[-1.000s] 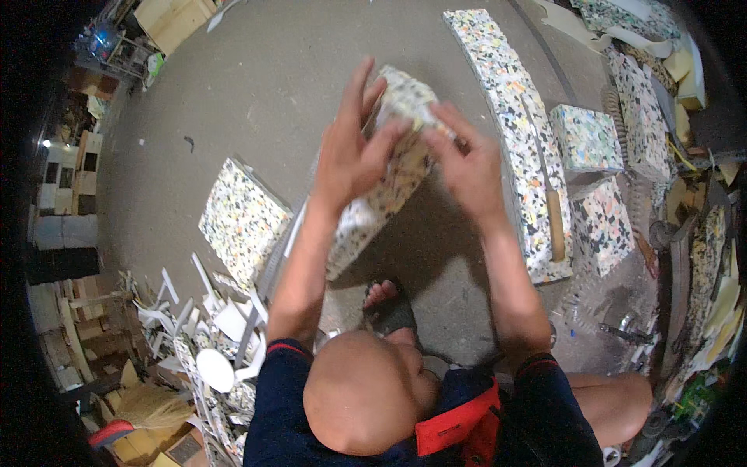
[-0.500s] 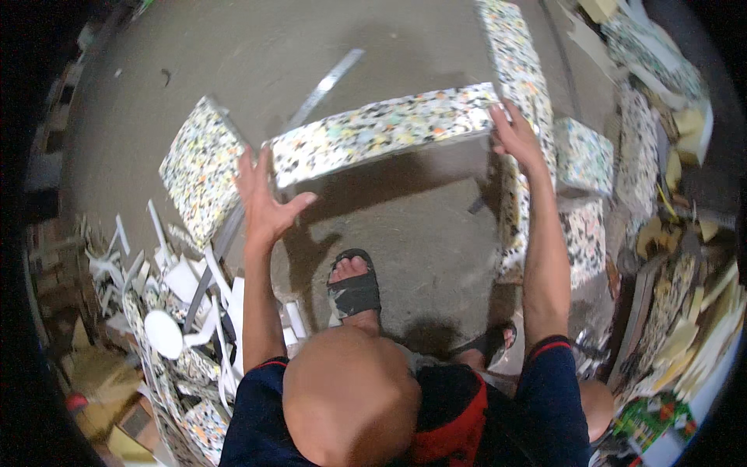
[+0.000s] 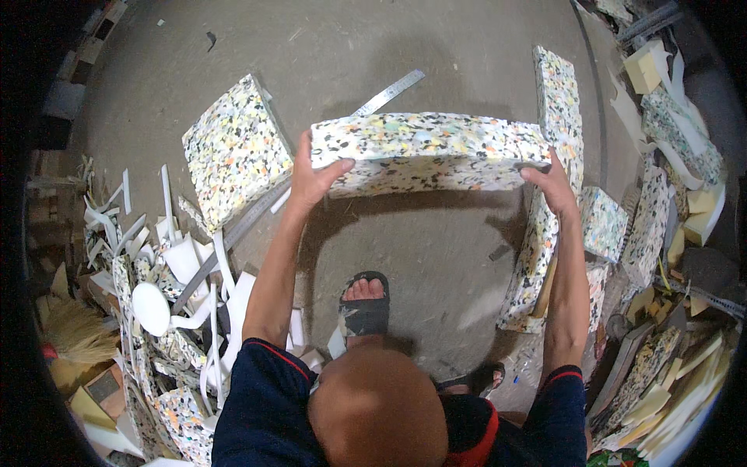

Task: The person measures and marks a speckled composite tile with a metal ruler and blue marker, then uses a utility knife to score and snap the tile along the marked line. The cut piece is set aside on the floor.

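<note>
A long block of speckled, multicoloured foam (image 3: 428,136) spans the space between my two hands, its near side face now showing. My left hand (image 3: 315,177) grips its left end, thumb on the near side. At the right end my right hand (image 3: 554,183) clasps it the same way. A metal ruler (image 3: 393,92) lies on the floor just beyond the block, partly covered by it. Left of my left hand is a squarish speckled foam slab (image 3: 237,152). A long speckled foam strip (image 3: 559,93) runs past the block's right end, partly hidden by my right arm.
White and speckled foam offcuts (image 3: 183,261) pile up at the left, with a long metal straightedge (image 3: 233,237) across them and a straw broom (image 3: 78,331) beyond. A smaller foam block (image 3: 603,222) and more scraps (image 3: 661,373) line the right. My sandalled foot (image 3: 364,303) stands on the concrete floor.
Both hands have closed on the block's ends; before, the fingers were spread at them. The block has tilted, so its near side shows speckled. The whole view has shifted.
</note>
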Available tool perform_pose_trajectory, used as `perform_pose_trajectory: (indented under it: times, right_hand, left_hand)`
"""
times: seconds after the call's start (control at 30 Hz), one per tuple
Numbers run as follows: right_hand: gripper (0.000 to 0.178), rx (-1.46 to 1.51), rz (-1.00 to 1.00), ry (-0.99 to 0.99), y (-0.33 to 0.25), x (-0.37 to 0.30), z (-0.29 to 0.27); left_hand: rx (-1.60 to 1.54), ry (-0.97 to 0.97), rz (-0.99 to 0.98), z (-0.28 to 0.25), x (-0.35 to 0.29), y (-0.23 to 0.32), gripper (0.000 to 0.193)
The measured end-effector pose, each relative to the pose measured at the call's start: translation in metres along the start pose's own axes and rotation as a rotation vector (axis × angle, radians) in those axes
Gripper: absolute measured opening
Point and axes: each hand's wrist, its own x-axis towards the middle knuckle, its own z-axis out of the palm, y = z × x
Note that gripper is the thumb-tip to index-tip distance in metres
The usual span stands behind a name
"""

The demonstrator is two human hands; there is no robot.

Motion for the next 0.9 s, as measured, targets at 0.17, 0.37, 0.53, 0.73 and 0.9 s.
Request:
perform_pose_trajectory:
  times: [0.17, 0.37, 0.53, 0.73, 0.9]
  right_hand:
    - [0.105, 0.037, -0.103, 0.033, -0.007, -0.05, 0.014]
    - [0.119, 0.337, 0.396, 0.123, 0.038, -0.087, 0.041]
    - [0.105, -0.432, 0.337, 0.269, -0.022, -0.105, 0.077]
    - [0.095, -0.964, -0.02, 0.442, -0.069, -0.141, 0.184]
    - [0.073, -1.195, -0.143, 0.444, -0.08, -0.129, 0.25]
  left_hand:
    - [-0.156, 0.115, -0.278, -0.023, -0.018, 0.009, 0.109]
    - [-0.196, -0.2, -0.529, -0.035, -0.052, 0.006, 0.102]
    - [0.42, -0.186, -0.468, 0.005, -0.068, 0.054, 0.105]
    - [0.889, -0.11, -0.437, 0.081, -0.06, 0.09, 0.083]
    - [0.941, -0.018, -0.27, 0.084, -0.058, 0.082, 0.071]
